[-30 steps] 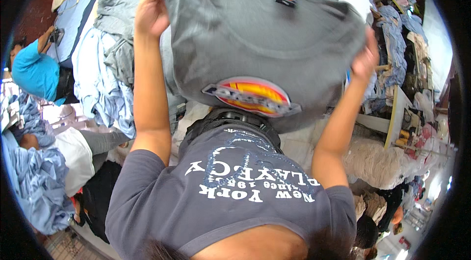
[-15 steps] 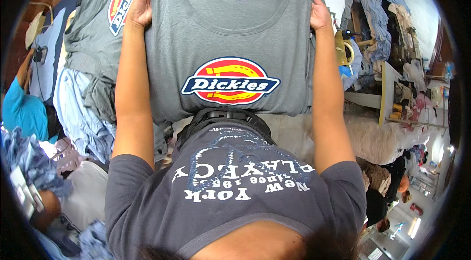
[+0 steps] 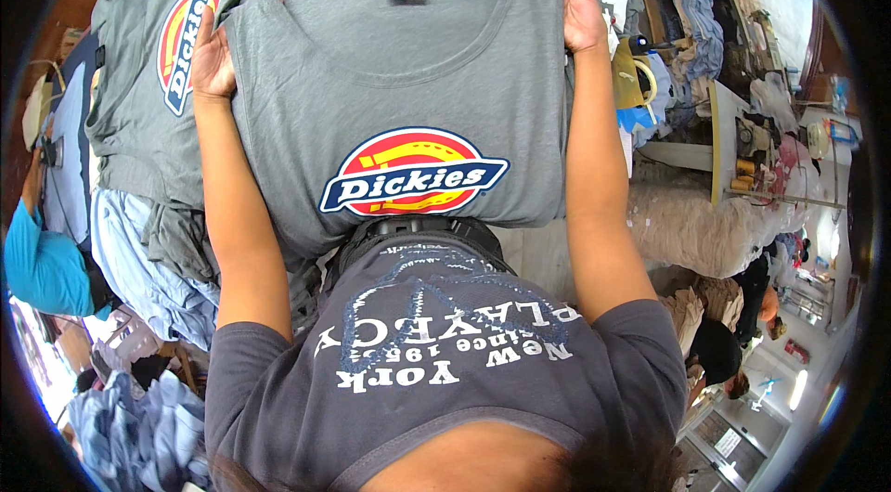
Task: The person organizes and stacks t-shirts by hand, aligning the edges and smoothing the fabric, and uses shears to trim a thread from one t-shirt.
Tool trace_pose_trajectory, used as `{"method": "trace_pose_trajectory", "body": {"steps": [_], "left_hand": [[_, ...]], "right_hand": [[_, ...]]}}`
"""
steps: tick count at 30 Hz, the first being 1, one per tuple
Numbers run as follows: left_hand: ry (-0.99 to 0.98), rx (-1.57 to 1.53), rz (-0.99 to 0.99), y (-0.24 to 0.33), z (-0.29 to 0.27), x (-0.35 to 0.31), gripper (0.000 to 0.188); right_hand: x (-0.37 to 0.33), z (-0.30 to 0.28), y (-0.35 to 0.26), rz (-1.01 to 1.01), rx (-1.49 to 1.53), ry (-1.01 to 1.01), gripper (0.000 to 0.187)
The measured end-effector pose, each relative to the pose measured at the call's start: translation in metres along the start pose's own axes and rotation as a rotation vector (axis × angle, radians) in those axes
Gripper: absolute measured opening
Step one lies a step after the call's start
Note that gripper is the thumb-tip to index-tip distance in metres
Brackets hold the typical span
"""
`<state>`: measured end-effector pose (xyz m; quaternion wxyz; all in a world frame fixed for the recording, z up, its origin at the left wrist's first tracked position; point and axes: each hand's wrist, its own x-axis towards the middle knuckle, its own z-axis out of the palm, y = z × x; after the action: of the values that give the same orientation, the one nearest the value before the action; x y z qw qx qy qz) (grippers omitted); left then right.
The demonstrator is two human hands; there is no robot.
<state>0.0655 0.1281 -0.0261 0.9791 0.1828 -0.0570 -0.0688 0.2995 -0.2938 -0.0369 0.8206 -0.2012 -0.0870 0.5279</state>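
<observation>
A grey T-shirt (image 3: pixel 390 93), folded into a rectangle, lies in front of me with its neckline away from me. It bears a red, yellow and blue printed emblem and a black neck label. At its left side is my left hand (image 3: pixel 214 63), thumb outside and fingers tucked under the cloth. My right hand (image 3: pixel 585 19) holds the opposite side in the same way. Small bits of fingertip show at both ends of the neckline; the other fingers are hidden beneath the fabric. The near edge of the shirt reaches my waist.
More grey printed shirts (image 3: pixel 139 56) are spread to the left and behind. Light blue garments (image 3: pixel 148 251) hang at the left, near a person in a turquoise top (image 3: pixel 46 260). A tape dispenser (image 3: pixel 636 79) stands at the right, before a sewing table (image 3: pixel 715 144) and plastic-wrapped bundles (image 3: pixel 687 227).
The view has shifted, so the surroundings sit differently. Both hands stay at the shirt's sides; its left side now looks slightly tilted, and fingertips have come into sight at the neckline.
</observation>
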Motion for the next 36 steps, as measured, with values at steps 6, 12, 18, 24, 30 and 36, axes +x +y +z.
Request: {"method": "trace_pose_trajectory", "body": {"steps": [6, 12, 18, 24, 30, 36], "left_hand": [[-0.079, -0.010, 0.001, -0.004, 0.010, -0.002, 0.072], [0.002, -0.021, 0.042, -0.008, 0.027, -0.003, 0.076], [0.089, 0.007, 0.068, -0.002, 0.051, -0.005, 0.082], [0.075, -0.008, -0.009, -0.006, 0.033, 0.006, 0.084], [0.093, -0.051, -0.017, -0.007, 0.031, 0.005, 0.082], [0.096, -0.041, 0.016, -0.007, 0.028, 0.004, 0.081]], "right_hand": [[0.000, 0.012, 0.006, -0.103, -0.120, 0.162, 0.055], [-0.004, 0.045, 0.021, -0.159, -0.356, 0.207, 0.070], [-0.007, 0.065, 0.014, -0.102, -0.284, 0.231, 0.073], [0.002, 0.050, 0.021, -0.122, -0.232, 0.250, 0.074], [0.004, 0.057, 0.024, -0.112, -0.198, 0.212, 0.076], [0.004, 0.054, 0.025, -0.105, -0.181, 0.196, 0.078]]}}
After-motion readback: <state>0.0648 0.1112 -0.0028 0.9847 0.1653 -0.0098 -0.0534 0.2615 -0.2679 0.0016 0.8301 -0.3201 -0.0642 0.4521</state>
